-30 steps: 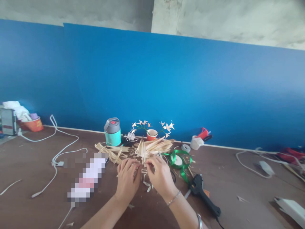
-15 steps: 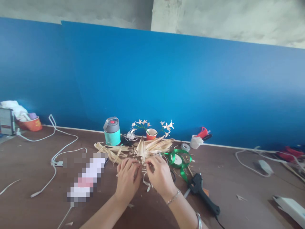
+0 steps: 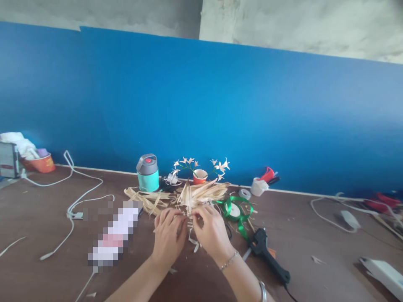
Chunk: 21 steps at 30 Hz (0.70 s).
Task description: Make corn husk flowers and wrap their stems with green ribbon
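My left hand (image 3: 168, 238) and my right hand (image 3: 211, 231) meet over the brown table (image 3: 37, 235), fingers curled and pinched on a pale dried leaf strip (image 3: 190, 218) between them. Just beyond my fingertips lies a heap of dried straw-coloured leaves (image 3: 201, 193). Small cut scraps (image 3: 194, 245) lie under my hands. A bracelet sits on my right wrist.
A teal flask (image 3: 147, 173), an orange cup with small paper flowers (image 3: 200, 175), a green ribbon roll (image 3: 234, 209) and a black glue gun (image 3: 267, 256) surround the heap. White cables (image 3: 78, 201) trail at left, a white cup with tools (image 3: 260, 186) stands at right. A blue wall backs the table.
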Each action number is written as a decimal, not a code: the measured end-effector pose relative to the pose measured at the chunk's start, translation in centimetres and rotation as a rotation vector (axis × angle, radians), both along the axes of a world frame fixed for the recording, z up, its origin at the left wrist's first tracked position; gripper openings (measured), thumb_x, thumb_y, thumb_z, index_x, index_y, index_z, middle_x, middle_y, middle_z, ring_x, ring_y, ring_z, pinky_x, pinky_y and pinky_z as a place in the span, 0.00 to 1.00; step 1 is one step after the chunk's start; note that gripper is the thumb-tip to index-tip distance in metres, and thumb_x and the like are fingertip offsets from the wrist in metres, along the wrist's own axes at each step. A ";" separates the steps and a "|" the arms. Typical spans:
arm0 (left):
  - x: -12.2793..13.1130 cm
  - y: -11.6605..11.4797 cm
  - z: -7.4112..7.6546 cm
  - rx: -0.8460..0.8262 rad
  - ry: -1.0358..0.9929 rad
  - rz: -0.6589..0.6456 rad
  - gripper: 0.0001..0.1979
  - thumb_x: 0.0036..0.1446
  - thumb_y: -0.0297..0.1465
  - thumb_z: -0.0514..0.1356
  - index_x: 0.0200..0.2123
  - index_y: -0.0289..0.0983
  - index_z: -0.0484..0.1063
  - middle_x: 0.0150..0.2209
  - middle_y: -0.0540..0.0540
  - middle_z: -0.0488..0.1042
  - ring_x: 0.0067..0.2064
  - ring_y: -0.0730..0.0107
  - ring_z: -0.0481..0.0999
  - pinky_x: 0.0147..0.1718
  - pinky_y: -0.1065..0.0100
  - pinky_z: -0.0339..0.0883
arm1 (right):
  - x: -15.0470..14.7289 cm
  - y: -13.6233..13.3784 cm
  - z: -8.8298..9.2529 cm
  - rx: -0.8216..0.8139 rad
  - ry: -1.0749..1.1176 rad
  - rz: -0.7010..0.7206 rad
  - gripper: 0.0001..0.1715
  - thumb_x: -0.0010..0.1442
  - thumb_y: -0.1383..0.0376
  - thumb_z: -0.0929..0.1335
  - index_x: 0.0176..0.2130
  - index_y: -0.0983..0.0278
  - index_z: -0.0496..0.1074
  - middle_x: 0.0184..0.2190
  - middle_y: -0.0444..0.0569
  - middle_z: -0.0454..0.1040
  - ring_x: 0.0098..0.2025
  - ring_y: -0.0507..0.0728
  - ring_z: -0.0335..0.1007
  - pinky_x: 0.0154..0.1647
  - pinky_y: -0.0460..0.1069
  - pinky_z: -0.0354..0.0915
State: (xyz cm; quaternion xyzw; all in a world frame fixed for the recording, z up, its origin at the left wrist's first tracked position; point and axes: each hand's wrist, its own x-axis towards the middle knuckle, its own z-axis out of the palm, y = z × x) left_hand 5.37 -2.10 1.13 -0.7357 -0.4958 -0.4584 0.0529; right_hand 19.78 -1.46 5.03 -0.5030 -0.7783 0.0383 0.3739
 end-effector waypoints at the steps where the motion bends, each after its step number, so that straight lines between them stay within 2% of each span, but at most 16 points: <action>1: 0.0 0.0 0.0 -0.009 -0.003 0.002 0.05 0.56 0.26 0.55 0.32 0.39 0.71 0.36 0.46 0.74 0.43 0.61 0.69 0.42 0.60 0.56 | 0.0 0.0 0.1 -0.004 0.009 0.004 0.08 0.53 0.74 0.64 0.31 0.63 0.70 0.29 0.48 0.71 0.36 0.57 0.67 0.38 0.50 0.61; 4: -0.1 0.2 -0.1 -0.056 -0.026 0.010 0.06 0.57 0.27 0.55 0.31 0.39 0.71 0.35 0.46 0.74 0.42 0.61 0.69 0.40 0.60 0.57 | 0.2 0.0 0.4 -0.013 0.082 0.026 0.05 0.56 0.70 0.64 0.33 0.62 0.70 0.30 0.48 0.72 0.35 0.57 0.67 0.38 0.50 0.61; 8: -0.1 0.6 -0.3 -0.147 -0.116 -0.040 0.08 0.58 0.28 0.53 0.30 0.39 0.71 0.34 0.46 0.74 0.41 0.61 0.69 0.39 0.61 0.59 | 0.9 0.4 0.8 -0.048 0.265 -0.013 0.09 0.60 0.67 0.61 0.37 0.63 0.70 0.33 0.49 0.72 0.35 0.56 0.67 0.35 0.48 0.62; 11: -0.1 0.9 -0.4 -0.182 -0.233 -0.133 0.09 0.59 0.29 0.53 0.29 0.39 0.70 0.34 0.46 0.74 0.40 0.63 0.69 0.41 0.61 0.61 | 1.3 0.8 1.0 -0.116 0.364 0.000 0.10 0.60 0.66 0.62 0.35 0.63 0.72 0.32 0.49 0.72 0.33 0.55 0.67 0.31 0.47 0.61; 16: 0.0 1.1 -0.2 -0.235 -0.341 -0.220 0.10 0.59 0.31 0.53 0.28 0.39 0.71 0.35 0.45 0.73 0.42 0.62 0.69 0.42 0.60 0.63 | 1.3 1.1 1.1 -0.255 0.445 0.132 0.07 0.55 0.67 0.66 0.33 0.62 0.75 0.31 0.47 0.73 0.31 0.53 0.67 0.29 0.46 0.61; 21: 0.1 1.0 -0.1 -0.277 -0.362 -0.279 0.10 0.59 0.32 0.53 0.29 0.39 0.73 0.37 0.44 0.74 0.43 0.61 0.71 0.44 0.58 0.65 | 1.3 1.2 1.0 -0.262 0.469 0.126 0.05 0.51 0.68 0.67 0.27 0.63 0.74 0.33 0.48 0.74 0.33 0.54 0.68 0.30 0.46 0.61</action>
